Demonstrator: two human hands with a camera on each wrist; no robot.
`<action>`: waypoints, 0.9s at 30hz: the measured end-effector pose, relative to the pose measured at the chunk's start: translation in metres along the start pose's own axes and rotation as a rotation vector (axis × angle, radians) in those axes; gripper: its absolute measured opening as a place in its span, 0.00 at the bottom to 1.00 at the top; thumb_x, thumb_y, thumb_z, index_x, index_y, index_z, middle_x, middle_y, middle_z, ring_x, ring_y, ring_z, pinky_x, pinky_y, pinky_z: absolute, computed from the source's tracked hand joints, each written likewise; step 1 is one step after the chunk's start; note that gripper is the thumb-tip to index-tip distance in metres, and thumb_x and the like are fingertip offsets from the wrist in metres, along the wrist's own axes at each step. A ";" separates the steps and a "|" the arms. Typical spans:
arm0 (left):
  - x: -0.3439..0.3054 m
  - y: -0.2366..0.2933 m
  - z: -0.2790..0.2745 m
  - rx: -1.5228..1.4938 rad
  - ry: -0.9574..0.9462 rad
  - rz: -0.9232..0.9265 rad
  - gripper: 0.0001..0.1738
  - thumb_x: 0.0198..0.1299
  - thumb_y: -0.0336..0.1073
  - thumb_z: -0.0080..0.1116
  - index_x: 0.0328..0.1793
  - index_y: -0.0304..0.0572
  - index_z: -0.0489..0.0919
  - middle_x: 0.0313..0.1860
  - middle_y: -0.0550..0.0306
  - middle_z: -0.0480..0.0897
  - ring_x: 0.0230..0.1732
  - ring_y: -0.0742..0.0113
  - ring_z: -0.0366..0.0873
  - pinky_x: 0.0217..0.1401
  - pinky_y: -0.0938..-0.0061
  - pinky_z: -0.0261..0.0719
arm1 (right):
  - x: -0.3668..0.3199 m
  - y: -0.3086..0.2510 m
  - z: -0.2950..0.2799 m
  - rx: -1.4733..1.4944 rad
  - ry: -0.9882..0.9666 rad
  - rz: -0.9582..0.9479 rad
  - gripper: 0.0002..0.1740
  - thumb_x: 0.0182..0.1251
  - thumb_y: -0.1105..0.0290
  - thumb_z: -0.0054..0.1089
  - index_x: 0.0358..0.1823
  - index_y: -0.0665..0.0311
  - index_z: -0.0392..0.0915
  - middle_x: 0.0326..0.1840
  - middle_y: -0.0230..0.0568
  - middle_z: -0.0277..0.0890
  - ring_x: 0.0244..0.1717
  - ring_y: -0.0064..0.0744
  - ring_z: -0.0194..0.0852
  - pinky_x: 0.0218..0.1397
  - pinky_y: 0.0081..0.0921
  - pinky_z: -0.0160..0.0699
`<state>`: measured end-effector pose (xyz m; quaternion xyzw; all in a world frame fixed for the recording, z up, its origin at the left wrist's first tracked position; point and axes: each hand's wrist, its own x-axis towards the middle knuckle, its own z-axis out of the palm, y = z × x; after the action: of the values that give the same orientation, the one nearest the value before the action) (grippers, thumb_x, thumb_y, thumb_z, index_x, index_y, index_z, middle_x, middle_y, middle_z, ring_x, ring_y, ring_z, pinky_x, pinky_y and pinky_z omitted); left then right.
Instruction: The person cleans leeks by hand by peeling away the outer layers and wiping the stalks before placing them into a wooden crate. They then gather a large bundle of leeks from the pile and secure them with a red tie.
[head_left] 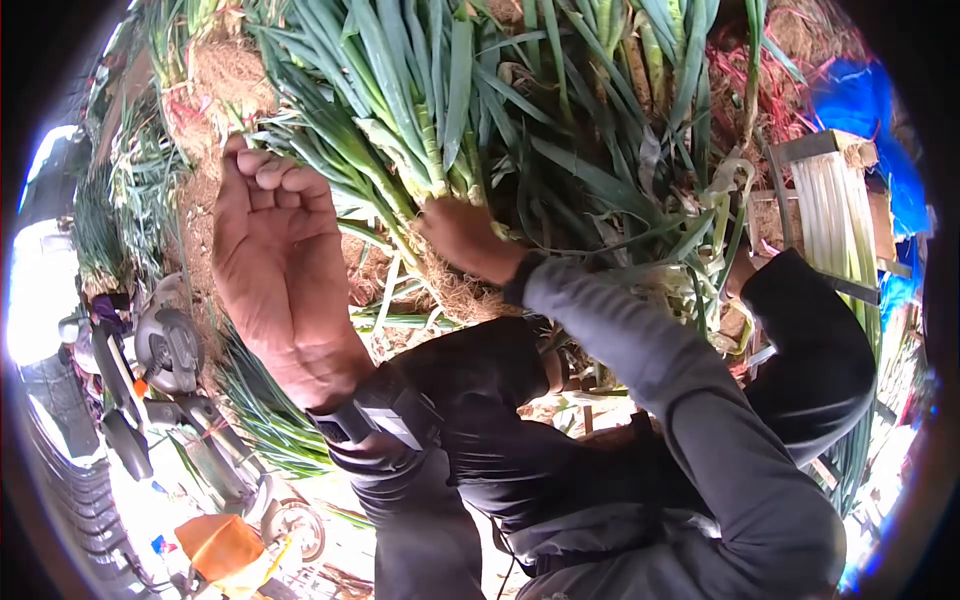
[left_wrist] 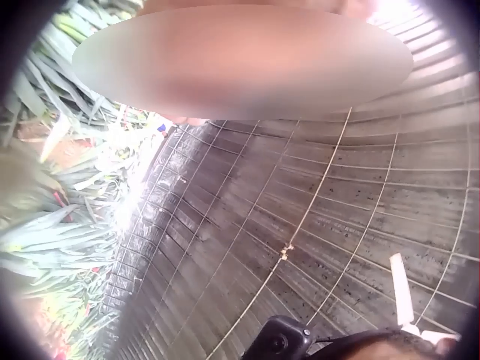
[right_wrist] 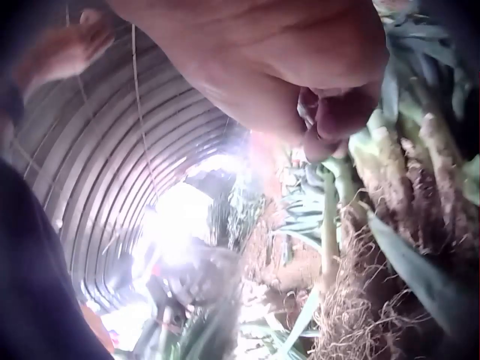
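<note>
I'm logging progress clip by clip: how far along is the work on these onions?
Partway, it seems. Likely done: pale, clean-looking stalks lined up by the wooden frame. In hand: the right hand grips an onion bunch with its roots on; the left hand holds nothing. Apparently left: other rooted onions lying around. How many remain, I can't tell.

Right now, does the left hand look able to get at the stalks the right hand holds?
Probably yes: the left hand looks empty beside the leafy stalks, with nothing evident between; only the grip of the right hand takes up room low down.
</note>
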<state>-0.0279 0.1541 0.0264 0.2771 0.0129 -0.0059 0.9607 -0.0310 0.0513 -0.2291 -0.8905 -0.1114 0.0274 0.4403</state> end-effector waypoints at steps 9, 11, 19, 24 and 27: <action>-0.002 0.009 -0.008 0.008 0.039 -0.008 0.12 0.80 0.33 0.49 0.59 0.32 0.76 0.44 0.55 0.81 0.42 0.68 0.77 0.51 0.72 0.80 | -0.073 -0.014 0.108 -0.399 -0.237 0.032 0.09 0.59 0.72 0.62 0.40 0.65 0.83 0.31 0.45 0.86 0.30 0.44 0.89 0.30 0.43 0.84; -0.004 0.010 -0.006 0.013 0.059 -0.002 0.12 0.80 0.33 0.49 0.59 0.33 0.76 0.43 0.55 0.82 0.43 0.68 0.77 0.50 0.72 0.79 | -0.072 -0.002 0.122 -0.324 -0.229 0.028 0.16 0.53 0.68 0.70 0.43 0.66 0.81 0.30 0.51 0.85 0.29 0.46 0.89 0.28 0.42 0.84; -0.009 0.016 -0.012 -0.017 0.065 0.050 0.10 0.78 0.33 0.52 0.56 0.34 0.78 0.43 0.56 0.82 0.42 0.69 0.78 0.51 0.73 0.81 | -0.004 -0.025 0.009 0.594 -0.373 0.313 0.14 0.65 0.63 0.67 0.32 0.68 0.80 0.22 0.41 0.78 0.19 0.35 0.76 0.28 0.38 0.79; 0.002 0.004 -0.016 0.136 0.204 0.132 0.09 0.75 0.33 0.59 0.53 0.35 0.80 0.41 0.57 0.83 0.40 0.70 0.80 0.48 0.73 0.84 | -0.001 0.003 -0.137 0.982 -0.596 0.274 0.14 0.72 0.65 0.65 0.29 0.64 0.82 0.17 0.28 0.72 0.13 0.19 0.60 0.17 0.23 0.62; 0.011 -0.009 -0.020 0.202 0.291 0.132 0.09 0.71 0.31 0.63 0.50 0.33 0.79 0.40 0.55 0.83 0.40 0.67 0.80 0.50 0.72 0.86 | -0.028 0.005 -0.209 0.573 -0.543 0.184 0.20 0.74 0.53 0.63 0.27 0.58 0.81 0.16 0.25 0.71 0.15 0.14 0.63 0.21 0.21 0.63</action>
<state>-0.0177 0.1572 0.0048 0.3702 0.1327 0.0960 0.9144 -0.0268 -0.1204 -0.1066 -0.6984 -0.1315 0.3307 0.6210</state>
